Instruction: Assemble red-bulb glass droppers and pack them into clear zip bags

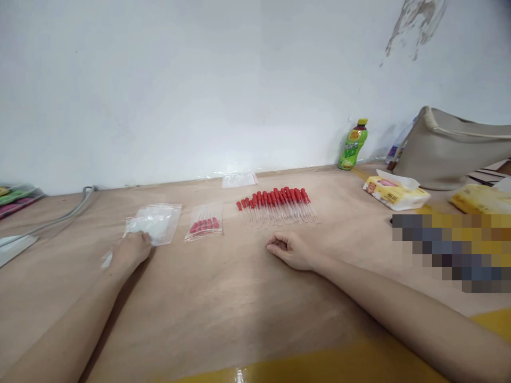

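My left hand (pixel 133 249) is closed at the lower left edge of some clear zip-lock bags (pixel 162 221), and a bit of plastic shows past its wrist side. Its fingertips are hidden, but they appear to pinch a bag. Just right of these lies another zip-lock bag (pixel 203 222) with several red-bulbed droppers inside. Farther right, a row of thin clear droppers (pixel 279 205) with red rubber bulbs lies side by side, bulbs toward the wall. My right hand (pixel 290 250) rests on the table just in front of that row, fingers curled in, with nothing visible in them.
A small clear bag (pixel 239 180) lies by the wall. Toward the right stand a green drink bottle (pixel 353 144), a yellow tissue pack (pixel 395 192) and a beige handbag (pixel 451 149). A grey cable (pixel 75 213) and a white object (pixel 18 249) lie at the left on the brown-covered table (pixel 215 308).
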A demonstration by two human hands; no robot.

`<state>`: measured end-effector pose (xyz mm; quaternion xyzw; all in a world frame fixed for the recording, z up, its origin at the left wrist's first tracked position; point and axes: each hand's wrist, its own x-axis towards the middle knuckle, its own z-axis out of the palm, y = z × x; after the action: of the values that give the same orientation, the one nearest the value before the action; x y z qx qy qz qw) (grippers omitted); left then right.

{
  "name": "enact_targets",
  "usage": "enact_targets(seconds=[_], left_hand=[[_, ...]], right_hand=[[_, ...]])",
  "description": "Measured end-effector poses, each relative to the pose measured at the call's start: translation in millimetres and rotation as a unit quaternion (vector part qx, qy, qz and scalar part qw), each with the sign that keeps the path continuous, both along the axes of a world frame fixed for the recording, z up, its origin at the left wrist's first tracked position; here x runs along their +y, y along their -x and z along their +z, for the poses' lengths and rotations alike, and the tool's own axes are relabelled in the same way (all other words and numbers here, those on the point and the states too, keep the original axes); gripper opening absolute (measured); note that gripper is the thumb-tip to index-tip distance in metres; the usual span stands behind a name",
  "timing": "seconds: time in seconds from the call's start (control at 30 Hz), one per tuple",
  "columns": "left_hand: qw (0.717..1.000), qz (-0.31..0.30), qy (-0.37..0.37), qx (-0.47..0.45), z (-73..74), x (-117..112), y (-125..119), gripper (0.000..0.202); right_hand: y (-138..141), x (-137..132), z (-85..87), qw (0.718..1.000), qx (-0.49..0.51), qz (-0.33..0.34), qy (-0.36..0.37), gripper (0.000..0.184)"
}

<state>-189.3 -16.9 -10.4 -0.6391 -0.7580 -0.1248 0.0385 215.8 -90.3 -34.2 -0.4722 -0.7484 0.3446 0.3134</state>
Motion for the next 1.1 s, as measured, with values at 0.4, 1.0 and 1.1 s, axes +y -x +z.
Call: enact_targets(seconds=[0.4,1.0,1.1], left_hand=[[0.923,-0.189,-0.168,-0.29,41.5,-42.9,-81.7,0.042],[0.861,-0.505,0.058,0.011,1.2,-98.7,-153.2,0.047],[0.833,-0.542,0.109,0.011,1.9,-97.7,-153.4,0.046]], right_hand=[[-0.5,2.8,-5.5,1.0,0.0,-0.006,-0.03,0.015],[-9.6,27.9,24.1,0.938,-0.157,-0.211,-0.227,0.016],[-7.3,54.6,36.8,0.902,-0.24,-0.255,-0.251,0.024]])
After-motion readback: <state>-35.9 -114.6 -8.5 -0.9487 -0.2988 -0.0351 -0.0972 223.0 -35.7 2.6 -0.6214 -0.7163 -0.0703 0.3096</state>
